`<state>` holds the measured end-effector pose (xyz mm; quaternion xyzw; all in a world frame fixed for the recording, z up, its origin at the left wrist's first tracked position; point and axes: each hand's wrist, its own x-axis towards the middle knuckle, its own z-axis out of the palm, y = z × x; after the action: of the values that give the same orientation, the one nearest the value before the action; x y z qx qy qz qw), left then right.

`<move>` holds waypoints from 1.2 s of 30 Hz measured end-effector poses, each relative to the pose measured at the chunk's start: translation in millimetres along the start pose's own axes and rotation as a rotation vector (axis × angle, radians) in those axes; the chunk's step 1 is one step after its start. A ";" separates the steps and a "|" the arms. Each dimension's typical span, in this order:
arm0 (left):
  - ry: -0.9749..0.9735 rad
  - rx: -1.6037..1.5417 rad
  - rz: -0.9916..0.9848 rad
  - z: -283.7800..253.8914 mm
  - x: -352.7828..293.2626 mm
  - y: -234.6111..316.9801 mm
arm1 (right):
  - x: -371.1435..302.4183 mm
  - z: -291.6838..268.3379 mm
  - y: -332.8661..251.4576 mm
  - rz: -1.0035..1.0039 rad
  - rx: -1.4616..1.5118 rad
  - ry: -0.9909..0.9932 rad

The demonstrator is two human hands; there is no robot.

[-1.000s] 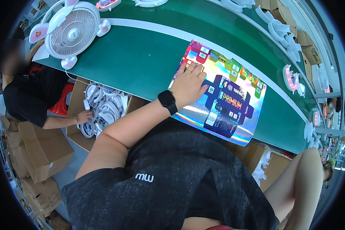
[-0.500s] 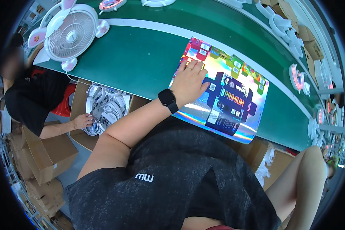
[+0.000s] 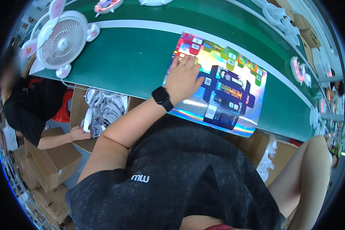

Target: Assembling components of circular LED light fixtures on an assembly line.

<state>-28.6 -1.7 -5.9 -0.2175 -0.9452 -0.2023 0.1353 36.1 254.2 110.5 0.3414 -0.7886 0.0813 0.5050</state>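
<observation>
My left hand (image 3: 184, 78) lies palm down on the left part of a shiny holographic printed sheet (image 3: 253, 115), fingers stretched toward its far edge. The sheet carries coloured box layouts, one large and dark near its middle. It sits on the green table (image 3: 130, 57) right against my front. A dark smartwatch is on my left wrist. On the right my other arm is bent with its elbow up, and the right hand itself is outside the picture.
A white bunny-eared fan (image 3: 63, 44) stands at the table's far left. Below it, a carton (image 3: 77, 105) holds white plastic parts, one gripped by a co-worker's hand (image 3: 80, 133). A green conveyor (image 3: 203, 21) runs behind a white rail. Another carton (image 3: 281, 163) stands at right.
The view has shifted slightly. My left hand stays flat on the sheet. At left, the co-worker's hand has lifted a white curved part in the carton.
</observation>
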 end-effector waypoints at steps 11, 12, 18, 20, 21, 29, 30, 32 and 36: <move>0.050 -0.011 0.035 2.1 0.7 2.2 | -6.4 -46.2 46.5 0.080 -0.357 -0.124; 0.053 -0.024 0.057 3.1 3.8 3.7 | -6.9 -49.5 51.9 0.087 -0.388 -0.133; 0.061 0.049 0.008 -4.7 -5.6 -0.4 | -9.4 -31.3 67.4 0.138 -0.406 -0.145; -0.011 0.155 -0.006 -1.7 -3.9 6.4 | -1.8 2.3 61.3 0.151 -0.325 -0.118; -0.005 0.177 0.014 2.6 0.5 6.4 | 4.9 24.9 56.8 0.159 -0.283 -0.096; -0.040 0.136 -0.048 -15.8 -6.8 -16.3 | 43.3 118.8 63.2 0.152 -0.108 -0.061; -0.093 0.090 -0.025 -22.3 -4.6 -18.9 | 46.9 127.4 66.3 0.155 -0.110 -0.063; -0.146 -0.016 -0.029 -30.5 10.4 -31.5 | 52.7 142.6 71.1 0.162 -0.112 -0.072; 0.147 -0.031 -0.132 -42.7 46.7 -95.3 | 64.4 164.5 84.0 0.174 -0.147 -0.104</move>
<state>-106.4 -82.3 16.9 -0.1412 -0.9418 -0.2408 0.1874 -154.4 210.3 105.1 0.2375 -0.8442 0.0488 0.4780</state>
